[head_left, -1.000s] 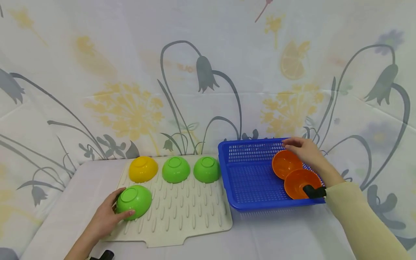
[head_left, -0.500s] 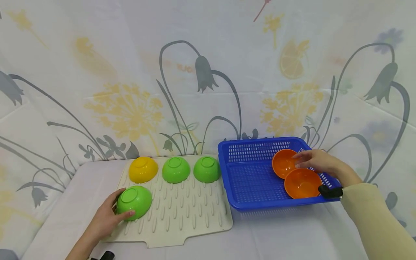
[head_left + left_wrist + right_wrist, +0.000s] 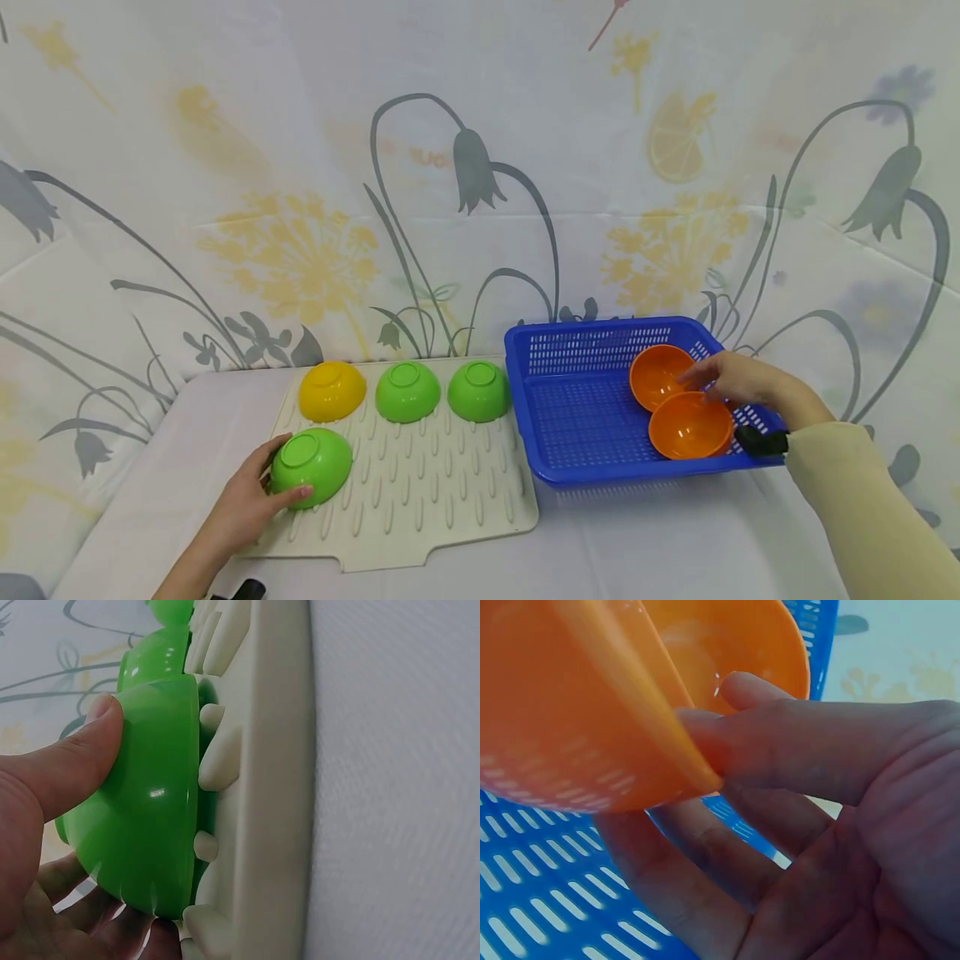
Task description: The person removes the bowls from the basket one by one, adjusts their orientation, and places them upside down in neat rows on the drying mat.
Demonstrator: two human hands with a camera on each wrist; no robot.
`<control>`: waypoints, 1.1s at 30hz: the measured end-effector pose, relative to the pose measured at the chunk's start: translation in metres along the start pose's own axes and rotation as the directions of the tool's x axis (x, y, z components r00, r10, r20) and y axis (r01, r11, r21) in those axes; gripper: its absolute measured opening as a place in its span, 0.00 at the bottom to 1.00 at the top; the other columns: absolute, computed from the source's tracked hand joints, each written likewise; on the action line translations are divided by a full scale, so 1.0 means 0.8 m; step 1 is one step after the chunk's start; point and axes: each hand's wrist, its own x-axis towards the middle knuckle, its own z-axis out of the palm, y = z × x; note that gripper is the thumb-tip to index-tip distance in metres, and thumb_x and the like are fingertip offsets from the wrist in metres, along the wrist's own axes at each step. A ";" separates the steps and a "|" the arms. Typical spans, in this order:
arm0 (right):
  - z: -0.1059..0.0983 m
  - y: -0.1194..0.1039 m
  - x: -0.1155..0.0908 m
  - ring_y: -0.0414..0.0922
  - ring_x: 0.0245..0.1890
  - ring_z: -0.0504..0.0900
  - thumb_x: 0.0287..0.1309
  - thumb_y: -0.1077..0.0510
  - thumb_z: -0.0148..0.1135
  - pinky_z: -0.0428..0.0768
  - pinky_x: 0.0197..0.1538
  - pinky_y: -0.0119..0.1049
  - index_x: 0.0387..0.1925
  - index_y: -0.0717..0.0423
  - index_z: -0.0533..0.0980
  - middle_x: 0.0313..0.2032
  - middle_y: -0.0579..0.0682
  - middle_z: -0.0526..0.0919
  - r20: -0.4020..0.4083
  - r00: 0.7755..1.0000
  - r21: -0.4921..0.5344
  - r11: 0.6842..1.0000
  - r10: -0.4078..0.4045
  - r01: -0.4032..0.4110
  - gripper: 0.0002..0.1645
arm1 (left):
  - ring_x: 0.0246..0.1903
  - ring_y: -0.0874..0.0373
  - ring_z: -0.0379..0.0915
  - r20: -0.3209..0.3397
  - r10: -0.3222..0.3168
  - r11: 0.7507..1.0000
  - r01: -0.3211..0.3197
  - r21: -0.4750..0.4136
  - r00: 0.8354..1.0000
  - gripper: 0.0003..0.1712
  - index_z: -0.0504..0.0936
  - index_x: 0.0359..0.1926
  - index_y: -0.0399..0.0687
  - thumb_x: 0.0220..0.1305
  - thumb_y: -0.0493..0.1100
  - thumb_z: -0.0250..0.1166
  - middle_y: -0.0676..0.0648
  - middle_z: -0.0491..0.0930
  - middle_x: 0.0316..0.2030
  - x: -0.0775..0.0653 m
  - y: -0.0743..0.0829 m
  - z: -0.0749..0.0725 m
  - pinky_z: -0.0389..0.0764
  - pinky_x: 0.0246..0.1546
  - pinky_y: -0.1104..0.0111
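My left hand (image 3: 243,504) holds an upside-down green bowl (image 3: 318,467) at the front left of a cream draining mat (image 3: 405,517). In the left wrist view the thumb lies on the bowl's side (image 3: 150,780), fingers curled round below, its rim down on the mat's ridges. My right hand (image 3: 750,383) pinches the rim of the front orange bowl (image 3: 690,433) inside a blue basket (image 3: 577,475). In the right wrist view that bowl (image 3: 570,712) is tilted, thumb at its rim and fingers under its outside. Another orange bowl (image 3: 652,379) leans behind it.
Along the mat's back edge sit an upturned yellow bowl (image 3: 332,392) and two upturned green bowls (image 3: 407,392). The basket stands right beside the mat, its raised walls around the orange bowls. A flower-patterned cloth (image 3: 420,208) rises behind the white-covered table (image 3: 622,542).
My right hand has drawn back to the right, then taken hold of the front orange bowl, which has tilted and shifted slightly left. The left hand and its green bowl have stayed put.
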 end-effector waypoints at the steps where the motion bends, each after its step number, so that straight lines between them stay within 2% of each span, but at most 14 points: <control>1: 0.001 0.000 0.000 0.60 0.48 0.80 0.54 0.73 0.62 0.85 0.44 0.47 0.57 0.70 0.77 0.51 0.68 0.80 0.000 1.000 -0.005 1.000 0.002 -0.002 0.26 | 0.69 0.26 0.48 -0.001 0.000 1.000 0.000 0.002 1.000 0.61 0.50 0.74 0.30 0.54 0.53 0.77 0.22 0.50 0.71 0.000 0.000 0.000 0.61 0.65 0.40; 10: 0.001 -0.003 0.000 0.61 0.49 0.80 0.54 0.73 0.60 0.85 0.46 0.48 0.56 0.69 0.78 0.52 0.68 0.80 0.006 1.000 -0.029 1.000 -0.002 0.002 0.25 | 0.69 0.26 0.48 -0.002 0.000 1.000 0.000 0.001 1.000 0.60 0.50 0.74 0.30 0.54 0.53 0.77 0.22 0.50 0.71 0.000 0.001 0.000 0.60 0.65 0.40; 18: -0.005 -0.012 0.000 0.59 0.50 0.81 0.57 0.70 0.59 0.84 0.49 0.50 0.57 0.68 0.78 0.53 0.66 0.81 -0.025 0.997 -0.050 0.997 -0.068 0.067 0.24 | 0.69 0.27 0.48 0.016 -0.021 1.000 0.021 0.006 1.000 0.62 0.49 0.75 0.31 0.54 0.55 0.76 0.23 0.49 0.71 0.000 0.003 -0.003 0.60 0.65 0.41; 24: -0.007 -0.031 -0.006 0.53 0.46 0.83 0.61 0.66 0.58 0.84 0.48 0.48 0.57 0.68 0.77 0.54 0.66 0.80 -0.080 0.989 -0.023 0.992 -0.129 0.127 0.23 | 0.68 0.26 0.50 0.021 -0.030 0.999 0.029 0.031 0.999 0.62 0.49 0.75 0.32 0.54 0.57 0.76 0.23 0.50 0.71 0.000 0.005 -0.005 0.62 0.65 0.41; 27: -0.005 -0.039 -0.008 0.53 0.46 0.84 0.63 0.65 0.59 0.84 0.48 0.46 0.59 0.68 0.76 0.55 0.66 0.80 -0.103 0.983 0.011 0.988 -0.153 0.155 0.23 | 0.68 0.26 0.52 0.017 -0.031 0.998 0.030 0.055 0.999 0.62 0.50 0.75 0.32 0.54 0.57 0.76 0.24 0.51 0.71 -0.001 0.007 -0.005 0.63 0.64 0.41; 33: 0.003 -0.060 -0.016 0.52 0.47 0.83 0.66 0.62 0.58 0.84 0.46 0.37 0.61 0.64 0.76 0.56 0.64 0.79 -0.145 0.972 0.070 0.978 -0.184 0.195 0.23 | 0.65 0.26 0.57 0.000 -0.017 0.994 0.016 0.108 1.000 0.61 0.52 0.74 0.32 0.53 0.59 0.76 0.24 0.54 0.70 -0.003 0.011 -0.006 0.68 0.61 0.41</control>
